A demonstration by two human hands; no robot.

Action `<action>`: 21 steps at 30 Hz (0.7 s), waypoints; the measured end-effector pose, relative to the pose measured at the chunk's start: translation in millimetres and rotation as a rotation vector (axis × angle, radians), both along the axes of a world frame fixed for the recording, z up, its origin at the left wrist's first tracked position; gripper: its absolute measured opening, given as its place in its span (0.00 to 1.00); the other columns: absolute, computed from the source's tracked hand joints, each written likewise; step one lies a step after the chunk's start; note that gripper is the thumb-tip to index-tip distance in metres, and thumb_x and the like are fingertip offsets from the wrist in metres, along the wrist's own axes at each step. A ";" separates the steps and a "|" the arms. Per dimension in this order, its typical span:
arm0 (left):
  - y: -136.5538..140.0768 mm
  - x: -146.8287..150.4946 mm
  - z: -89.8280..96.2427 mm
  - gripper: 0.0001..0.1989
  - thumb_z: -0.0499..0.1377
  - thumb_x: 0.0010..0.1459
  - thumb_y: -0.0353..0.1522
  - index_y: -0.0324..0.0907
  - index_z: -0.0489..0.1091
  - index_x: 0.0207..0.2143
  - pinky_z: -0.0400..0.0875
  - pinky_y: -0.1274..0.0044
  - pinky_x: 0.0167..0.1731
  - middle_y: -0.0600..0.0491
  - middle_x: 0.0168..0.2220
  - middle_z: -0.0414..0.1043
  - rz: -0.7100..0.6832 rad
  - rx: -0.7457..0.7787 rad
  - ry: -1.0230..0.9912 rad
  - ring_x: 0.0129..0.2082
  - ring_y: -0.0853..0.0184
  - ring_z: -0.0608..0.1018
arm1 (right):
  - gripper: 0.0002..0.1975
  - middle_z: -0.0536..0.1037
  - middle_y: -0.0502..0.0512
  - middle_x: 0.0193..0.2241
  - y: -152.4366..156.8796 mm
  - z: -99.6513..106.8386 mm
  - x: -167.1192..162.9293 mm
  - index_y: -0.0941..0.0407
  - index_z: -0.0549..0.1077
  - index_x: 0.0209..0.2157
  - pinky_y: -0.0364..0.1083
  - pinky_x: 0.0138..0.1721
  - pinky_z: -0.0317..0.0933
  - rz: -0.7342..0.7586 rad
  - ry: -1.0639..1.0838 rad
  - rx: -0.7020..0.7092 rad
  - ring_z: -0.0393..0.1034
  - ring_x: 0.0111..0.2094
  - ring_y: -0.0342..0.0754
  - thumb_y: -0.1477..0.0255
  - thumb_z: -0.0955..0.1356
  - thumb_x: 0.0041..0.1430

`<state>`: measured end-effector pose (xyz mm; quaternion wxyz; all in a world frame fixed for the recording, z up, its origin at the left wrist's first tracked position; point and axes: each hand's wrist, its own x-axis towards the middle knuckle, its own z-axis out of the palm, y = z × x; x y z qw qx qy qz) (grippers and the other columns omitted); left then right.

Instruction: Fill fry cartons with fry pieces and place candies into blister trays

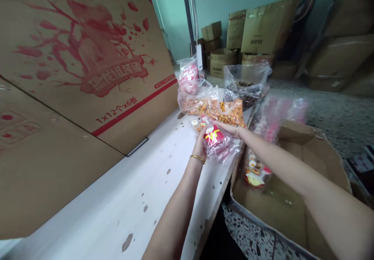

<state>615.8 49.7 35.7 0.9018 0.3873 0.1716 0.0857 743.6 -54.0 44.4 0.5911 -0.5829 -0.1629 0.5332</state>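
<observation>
Above the white table point(163, 170), both hands are at a bundle of clear plastic packets point(214, 137). The front packet has a red and yellow printed label, with small food-like pieces, one resembling a fried egg, at its upper end. My left hand point(200, 145), with a gold bangle at the wrist, grips the bundle's left edge. Along its upper right side is my right hand point(229, 128), wearing a thin silver bracelet; its fingers are partly hidden by the packets. Just behind lies a clear bag of small orange and yellow pieces point(216, 106).
A large printed carton point(117, 76) stands along the table's left side. Bags of pink pieces point(189, 75) and dark pieces point(248, 84) sit at the far end. On the right, an open cardboard box point(298, 197) holds filled packets point(257, 170). Cartons point(263, 30) are stacked behind.
</observation>
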 end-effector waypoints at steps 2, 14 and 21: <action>-1.4 -3.4 -1.3 0.28 0.63 0.50 0.42 0.38 0.64 0.51 0.72 0.70 0.43 0.47 0.40 0.74 0.012 -0.003 -0.035 0.38 0.62 0.78 | 0.22 0.80 0.58 0.33 -3.1 0.9 -9.0 0.58 0.73 0.42 0.50 0.36 0.71 -0.020 0.048 -0.026 0.76 0.31 0.51 0.55 0.62 0.59; -98.9 -73.9 26.6 0.48 0.67 0.47 0.32 0.49 0.41 0.64 0.67 0.63 0.51 0.44 0.58 0.60 -0.382 0.271 -0.345 0.54 0.53 0.68 | 0.26 0.76 0.58 0.46 -170.4 1.9 -127.9 0.54 0.67 0.53 0.55 0.47 0.67 -0.480 -0.222 0.186 0.71 0.47 0.57 0.63 0.69 0.52; -120.9 -33.1 -55.2 0.50 0.70 0.39 0.33 0.43 0.47 0.62 0.68 0.62 0.50 0.42 0.55 0.64 -0.682 0.534 -0.310 0.51 0.53 0.71 | 0.57 0.49 0.61 0.64 -215.7 -72.5 -135.7 0.51 0.31 0.65 0.58 0.60 0.48 -0.630 -0.712 0.124 0.50 0.62 0.57 0.63 0.74 0.45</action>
